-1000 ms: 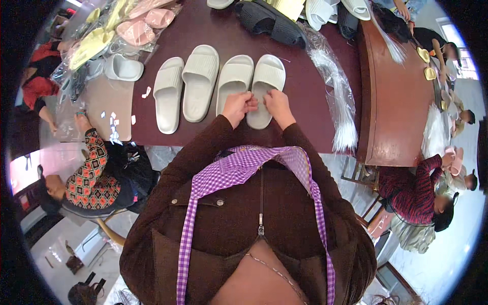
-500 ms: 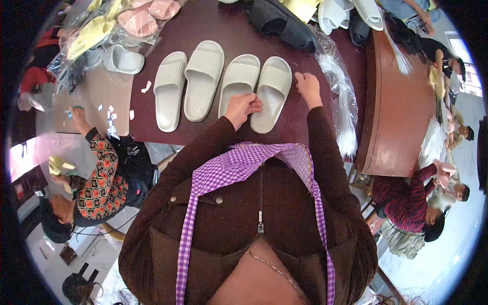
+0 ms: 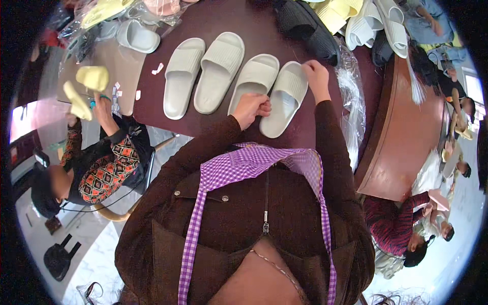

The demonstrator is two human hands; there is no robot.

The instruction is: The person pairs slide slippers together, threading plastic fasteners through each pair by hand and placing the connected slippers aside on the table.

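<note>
Four light grey slide slippers lie in two pairs on the dark red table (image 3: 152,109), toes away from me. The left pair is a slipper (image 3: 179,86) beside another slipper (image 3: 216,76). In the right pair, a slipper (image 3: 254,73) sits partly behind my left hand (image 3: 252,109). That hand is closed, its fingers pressed together over the gap near the heels; what it may hold is hidden. My right hand (image 3: 317,81) has curled fingers at the outer edge of the rightmost slipper (image 3: 284,101), by its strap. Whether it pinches anything there does not show.
Black slippers (image 3: 307,30), yellow slippers (image 3: 338,12) and white slippers (image 3: 391,25) are heaped at the back right. Clear plastic wrap (image 3: 351,96) runs down the table's right side. Bagged slippers (image 3: 137,35) lie far left. One co-worker (image 3: 101,168) sits left, another (image 3: 396,218) right.
The view has shifted, so the table and slippers appear farther right. My right hand has come in to the rightmost slipper's edge. The left co-worker now raises yellow slippers.
</note>
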